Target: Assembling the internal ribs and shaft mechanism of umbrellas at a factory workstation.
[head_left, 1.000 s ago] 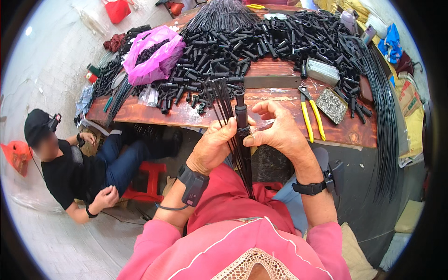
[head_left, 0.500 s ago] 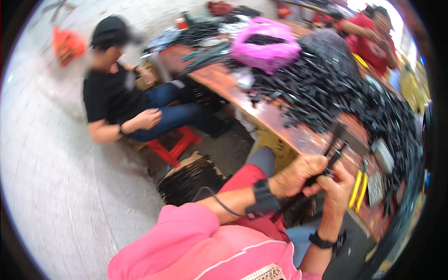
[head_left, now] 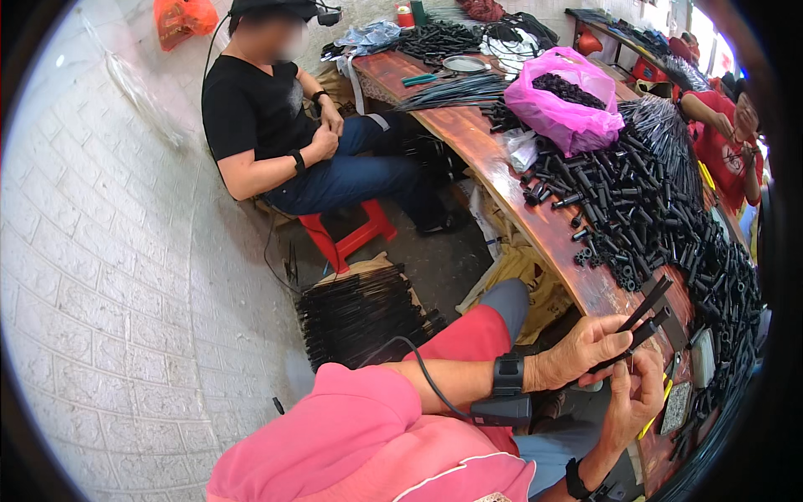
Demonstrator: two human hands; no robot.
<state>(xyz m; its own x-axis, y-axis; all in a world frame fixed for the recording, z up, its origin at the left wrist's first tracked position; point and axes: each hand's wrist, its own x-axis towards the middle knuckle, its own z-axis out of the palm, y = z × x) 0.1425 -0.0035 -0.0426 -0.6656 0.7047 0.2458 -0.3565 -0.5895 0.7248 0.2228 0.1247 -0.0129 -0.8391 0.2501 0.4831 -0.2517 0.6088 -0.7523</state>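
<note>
Black slender rods, a few bunched, in the closed grip of left hand and right hand.

Small assembly workshop, wooden workbench, heaped black plastic parts

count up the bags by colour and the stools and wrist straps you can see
pink plastic bag: 1
orange plastic bag: 1
red stool: 1
black wrist straps: 3, one by the left hand, one below the right hand, one on the seated person's wrist
total: 6
</note>
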